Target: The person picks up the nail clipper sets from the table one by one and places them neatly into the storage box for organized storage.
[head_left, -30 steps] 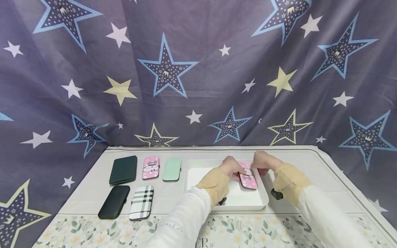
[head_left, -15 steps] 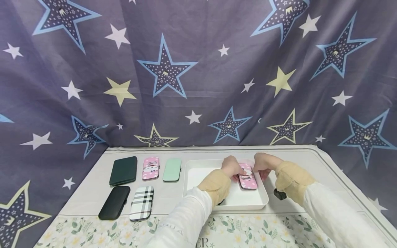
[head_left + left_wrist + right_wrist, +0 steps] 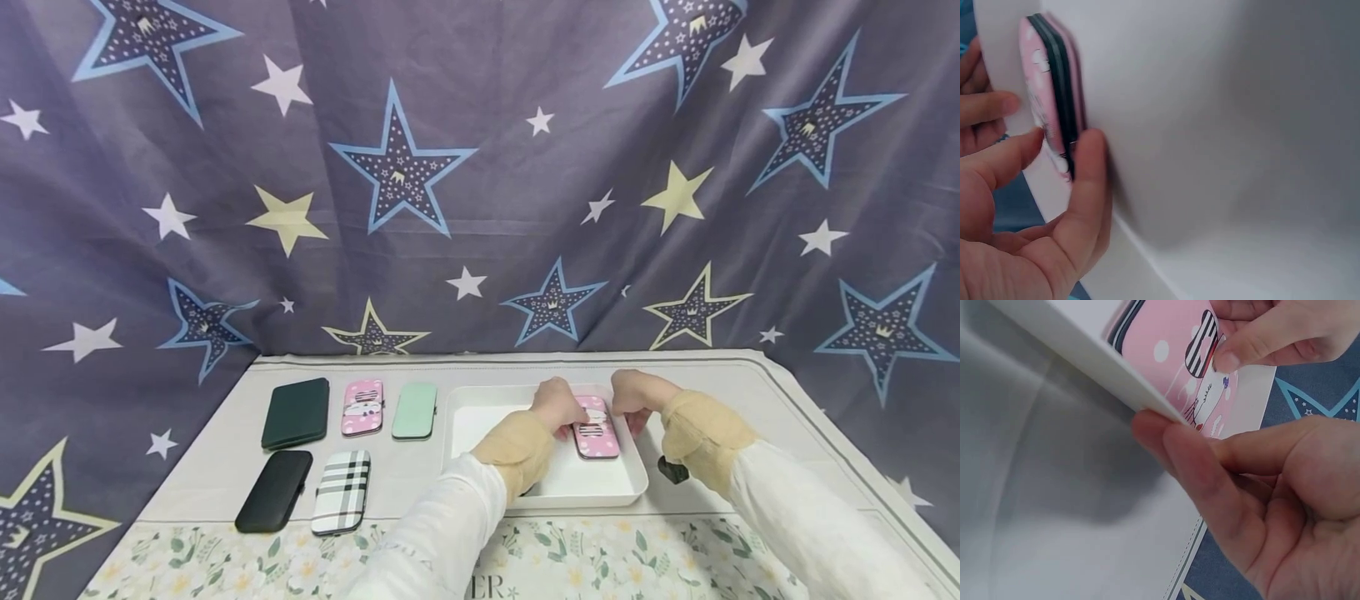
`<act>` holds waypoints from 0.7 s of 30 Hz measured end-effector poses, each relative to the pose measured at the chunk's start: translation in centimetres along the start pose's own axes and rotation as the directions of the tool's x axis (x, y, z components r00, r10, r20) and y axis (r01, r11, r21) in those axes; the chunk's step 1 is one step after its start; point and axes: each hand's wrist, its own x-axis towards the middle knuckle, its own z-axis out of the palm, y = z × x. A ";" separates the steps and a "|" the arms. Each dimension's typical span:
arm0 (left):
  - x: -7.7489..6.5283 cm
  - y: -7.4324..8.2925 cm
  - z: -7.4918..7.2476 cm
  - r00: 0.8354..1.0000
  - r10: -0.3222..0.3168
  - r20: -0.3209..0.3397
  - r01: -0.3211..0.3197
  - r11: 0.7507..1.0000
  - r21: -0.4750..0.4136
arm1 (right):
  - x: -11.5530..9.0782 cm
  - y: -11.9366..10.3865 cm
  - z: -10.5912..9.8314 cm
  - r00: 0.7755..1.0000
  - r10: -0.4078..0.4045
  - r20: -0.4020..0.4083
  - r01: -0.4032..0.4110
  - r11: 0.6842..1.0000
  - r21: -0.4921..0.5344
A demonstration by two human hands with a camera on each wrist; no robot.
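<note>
A pink clasp case (image 3: 597, 442) with white dots and a cartoon print lies in the right part of the white tray (image 3: 468, 429). My left hand (image 3: 557, 405) pinches the case by its left edge. The left wrist view has the thumb on the printed face of the case (image 3: 1040, 69) and a finger at its dark-rimmed side. My right hand (image 3: 637, 394) grips the right wall of the tray. In the right wrist view its fingers (image 3: 1200, 472) lie outside that wall, with the thumb partly hidden behind the rim.
Left of the tray lie a dark green case (image 3: 296, 413), another pink case (image 3: 363, 408), a mint case (image 3: 414, 411), a black case (image 3: 273, 492) and a plaid case (image 3: 341, 493). A star-printed curtain (image 3: 480, 208) hangs behind the table.
Both hands keep their places at the case and the tray, with only a slight shift. The pink case turns a little straighter along the tray's right wall.
</note>
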 end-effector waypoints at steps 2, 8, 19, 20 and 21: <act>0.1 -0.1 -0.4 0.999 0.008 0.046 -0.008 1.000 0.002 | 0.0 0.0 0.0 1.000 -0.001 0.001 0.001 1.000 0.001; -0.4 0.2 -2.3 0.990 0.066 0.125 -0.070 0.997 0.028 | 0.0 0.4 0.0 1.000 -0.004 -0.010 0.004 0.999 0.034; -4.3 1.2 -6.2 0.962 0.271 0.031 -0.270 0.962 -0.045 | 0.0 0.7 0.2 1.000 -0.005 -0.002 0.005 0.997 0.074; -4.6 1.2 -6.7 0.960 0.280 0.023 -0.279 0.959 -0.052 | 0.0 0.7 0.2 1.000 -0.007 -0.002 0.007 0.997 0.072; -4.9 1.2 -7.1 0.959 0.284 0.016 -0.282 0.957 -0.066 | 0.0 0.7 0.2 1.000 -0.009 -0.003 0.010 0.998 0.069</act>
